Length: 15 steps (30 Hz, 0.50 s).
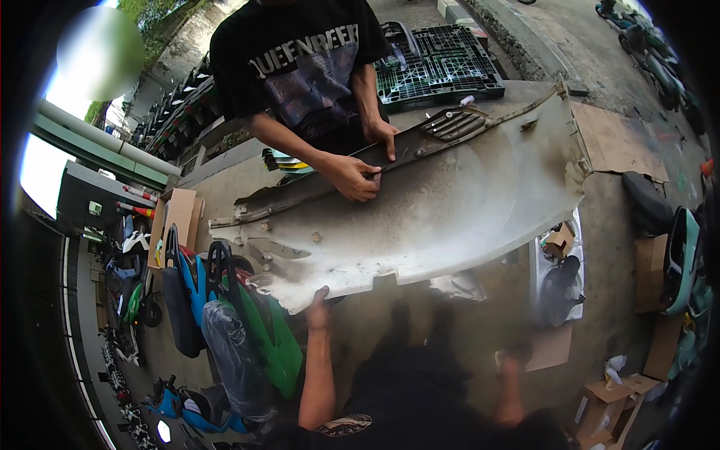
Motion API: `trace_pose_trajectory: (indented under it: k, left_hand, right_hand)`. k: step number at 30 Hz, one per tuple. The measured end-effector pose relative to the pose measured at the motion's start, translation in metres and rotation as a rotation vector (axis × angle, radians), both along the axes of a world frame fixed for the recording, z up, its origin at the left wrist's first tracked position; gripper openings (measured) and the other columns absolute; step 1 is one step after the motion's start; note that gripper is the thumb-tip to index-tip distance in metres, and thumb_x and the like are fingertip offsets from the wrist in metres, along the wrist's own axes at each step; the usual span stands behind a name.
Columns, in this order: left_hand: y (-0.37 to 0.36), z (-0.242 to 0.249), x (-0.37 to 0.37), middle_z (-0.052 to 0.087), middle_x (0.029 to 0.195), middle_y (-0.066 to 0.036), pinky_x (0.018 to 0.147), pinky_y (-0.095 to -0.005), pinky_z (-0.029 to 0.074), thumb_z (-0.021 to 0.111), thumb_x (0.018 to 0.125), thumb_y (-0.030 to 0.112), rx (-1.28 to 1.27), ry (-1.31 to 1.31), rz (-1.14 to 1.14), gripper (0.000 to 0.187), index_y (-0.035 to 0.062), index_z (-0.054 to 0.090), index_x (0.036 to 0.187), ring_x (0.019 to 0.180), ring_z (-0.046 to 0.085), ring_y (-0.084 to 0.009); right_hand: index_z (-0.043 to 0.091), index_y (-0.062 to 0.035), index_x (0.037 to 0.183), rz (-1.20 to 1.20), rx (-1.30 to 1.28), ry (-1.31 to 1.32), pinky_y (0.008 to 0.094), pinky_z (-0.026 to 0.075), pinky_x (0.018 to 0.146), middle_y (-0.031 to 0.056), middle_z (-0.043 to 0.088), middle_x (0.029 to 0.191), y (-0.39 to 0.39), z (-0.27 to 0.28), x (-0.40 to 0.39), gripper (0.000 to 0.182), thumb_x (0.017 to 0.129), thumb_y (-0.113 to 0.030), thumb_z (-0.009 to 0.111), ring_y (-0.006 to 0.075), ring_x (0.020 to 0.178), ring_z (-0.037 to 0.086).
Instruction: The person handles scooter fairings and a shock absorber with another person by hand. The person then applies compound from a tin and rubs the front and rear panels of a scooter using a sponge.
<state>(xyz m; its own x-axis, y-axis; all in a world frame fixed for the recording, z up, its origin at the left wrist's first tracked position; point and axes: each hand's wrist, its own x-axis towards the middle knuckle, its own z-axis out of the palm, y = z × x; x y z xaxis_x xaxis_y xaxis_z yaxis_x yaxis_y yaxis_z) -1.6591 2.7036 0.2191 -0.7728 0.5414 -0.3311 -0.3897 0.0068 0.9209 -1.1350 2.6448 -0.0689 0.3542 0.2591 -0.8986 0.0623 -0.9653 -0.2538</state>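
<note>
Hands hang above concrete floor between cartons, the left gripping a panel.

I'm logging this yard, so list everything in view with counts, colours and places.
Curved panel: one, whitish with dark grime, centre
Plastic pallet: at least one, dark, top
Cardboard boxes: several, brown, left and right
Green body panel: one, green, lower left
Wrapped part: one, dark, beside it
Container: one, white, right of centre
Parked motorbikes: several, mixed colours, outer edges
Colleague's shirt: one, black, top
Colleague's hands: two, bare, on the panel
Left hand: one, bare, panel's near edge
Right hand: one, bare, blurred, lower right
</note>
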Motion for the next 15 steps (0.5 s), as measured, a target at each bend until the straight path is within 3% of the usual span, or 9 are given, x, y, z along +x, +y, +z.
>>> trace_pose_trajectory:
  k: [5, 9, 12, 15]
  left_hand:
    - [0.003, 0.007, -0.007, 0.063, 0.110, -0.014, 0.094, -0.0487, 0.055, 0.065, 0.087, 0.006, -0.047, -0.045, 0.046, 0.035, -0.0085, 0.056, 0.118, 0.102, 0.066, -0.0333]
    - [-0.004, -0.012, -0.021, 0.063, 0.111, -0.016, 0.094, -0.0499, 0.055, 0.064, 0.086, 0.005, -0.019, -0.121, -0.005, 0.034, -0.0092, 0.056, 0.117, 0.104, 0.065, -0.0347]
    - [-0.012, -0.021, -0.022, 0.063, 0.114, -0.017, 0.094, -0.0539, 0.055, 0.063, 0.086, 0.004, -0.175, -0.151, 0.068, 0.034, -0.0083, 0.055, 0.117, 0.106, 0.065, -0.0366]
    - [-0.017, -0.025, -0.017, 0.062, 0.116, -0.018, 0.096, -0.0572, 0.053, 0.063, 0.087, 0.005, -0.110, -0.164, 0.049, 0.035, -0.0071, 0.054, 0.119, 0.108, 0.064, -0.0375]
  right_hand:
    - [0.070, -0.0182, 0.115, 0.021, 0.037, -0.013, 0.0503, 0.047, 0.070, 0.0067, 0.067, 0.115, 0.001, -0.001, -0.003, 0.033, 0.084, -0.030, 0.072, 0.0295, 0.100, 0.061]
    - [0.070, -0.0185, 0.116, 0.019, 0.037, -0.002, 0.0495, 0.047, 0.069, 0.0059, 0.068, 0.114, 0.006, 0.001, -0.008, 0.033, 0.085, -0.030, 0.072, 0.0287, 0.099, 0.061]
    - [0.071, -0.0182, 0.115, 0.012, 0.043, -0.012, 0.0492, 0.047, 0.069, 0.0056, 0.068, 0.112, 0.003, 0.005, -0.011, 0.032, 0.085, -0.029, 0.072, 0.0289, 0.098, 0.061]
    - [0.071, -0.0182, 0.114, 0.029, 0.035, 0.001, 0.0492, 0.047, 0.069, 0.0056, 0.068, 0.112, 0.004, 0.006, -0.014, 0.030, 0.085, -0.028, 0.072, 0.0288, 0.098, 0.061]
